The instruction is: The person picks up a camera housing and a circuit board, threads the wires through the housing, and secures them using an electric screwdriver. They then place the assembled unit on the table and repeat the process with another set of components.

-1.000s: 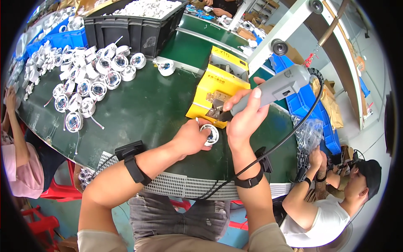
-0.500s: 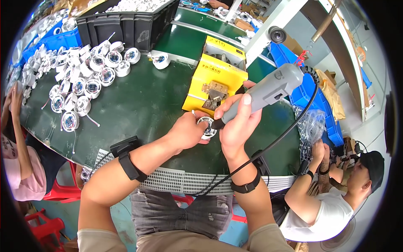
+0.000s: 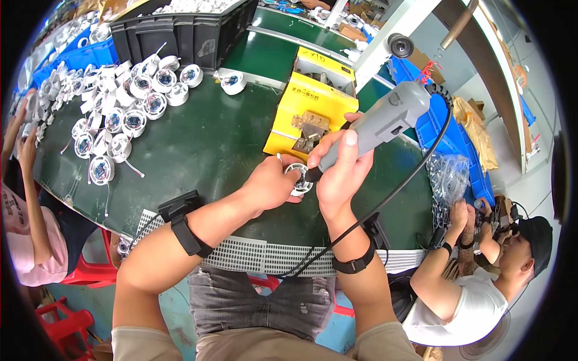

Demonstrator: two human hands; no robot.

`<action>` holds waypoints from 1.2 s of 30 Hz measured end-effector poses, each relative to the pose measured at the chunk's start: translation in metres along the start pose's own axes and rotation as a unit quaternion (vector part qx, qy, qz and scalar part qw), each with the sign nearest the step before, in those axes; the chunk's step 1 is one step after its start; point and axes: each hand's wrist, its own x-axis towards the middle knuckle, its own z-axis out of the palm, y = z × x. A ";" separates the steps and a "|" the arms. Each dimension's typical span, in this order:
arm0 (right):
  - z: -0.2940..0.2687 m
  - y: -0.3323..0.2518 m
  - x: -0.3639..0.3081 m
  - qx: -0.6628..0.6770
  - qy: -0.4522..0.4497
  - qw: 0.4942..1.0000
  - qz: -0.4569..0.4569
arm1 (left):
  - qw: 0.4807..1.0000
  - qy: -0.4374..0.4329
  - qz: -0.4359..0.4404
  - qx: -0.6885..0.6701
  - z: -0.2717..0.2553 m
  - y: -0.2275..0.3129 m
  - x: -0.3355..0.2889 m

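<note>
My left hand (image 3: 269, 183) grips a small round white housing (image 3: 303, 185) with a dark circuit board inside, holding it just above the green table. Wrapped around a grey electric screwdriver (image 3: 388, 117) is my right hand (image 3: 341, 171). The screwdriver tilts down to the left, and its black tip meets the housing; the bit itself is hidden. Right behind my hands stands a yellow machine (image 3: 310, 102) with a metal block on its front. A black cable (image 3: 415, 174) runs from the screwdriver's top down across my right forearm.
Many similar white housings (image 3: 133, 123) with wires lie piled at the left. A black crate (image 3: 180, 36) of white parts stands behind them. Blue bins (image 3: 442, 135) and a clear plastic bag (image 3: 448, 174) are at the right. Co-workers sit on both sides, one in a black cap (image 3: 534, 240).
Both my hands keep their hold, with the screwdriver shifted slightly left and its tip still at the housing. The left co-worker's hands have moved up among the white parts.
</note>
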 end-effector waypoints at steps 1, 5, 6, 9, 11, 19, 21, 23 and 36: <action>-0.001 0.002 0.000 0.015 -0.004 1.000 0.004 | 1.000 0.001 0.001 0.000 0.000 0.000 0.000; -0.002 0.005 -0.001 0.040 -0.025 0.999 0.014 | 1.000 0.003 0.008 0.007 0.000 0.003 -0.001; -0.003 0.006 -0.001 0.040 -0.047 0.998 0.005 | 1.000 -0.001 0.008 0.014 0.000 0.004 -0.002; -0.003 0.007 -0.003 0.046 -0.069 0.997 -0.003 | 1.000 0.012 0.013 0.013 0.001 0.000 -0.002; -0.004 0.001 -0.004 0.062 -0.080 0.995 0.003 | 0.999 0.026 0.018 0.011 -0.001 0.004 -0.005; -0.014 0.006 0.004 0.009 0.001 1.000 -0.025 | 0.767 0.360 0.137 0.514 -0.099 0.050 -0.026; -0.009 0.011 0.006 0.032 0.025 0.999 -0.017 | 0.649 0.391 0.216 0.615 -0.118 0.039 -0.022; -0.014 0.018 0.010 -0.033 -0.008 0.998 -0.053 | 0.592 0.384 0.224 0.672 -0.110 0.030 -0.017; -0.006 0.014 0.004 -0.148 -0.068 0.987 0.005 | 0.795 0.188 0.310 0.487 -0.064 -0.001 0.013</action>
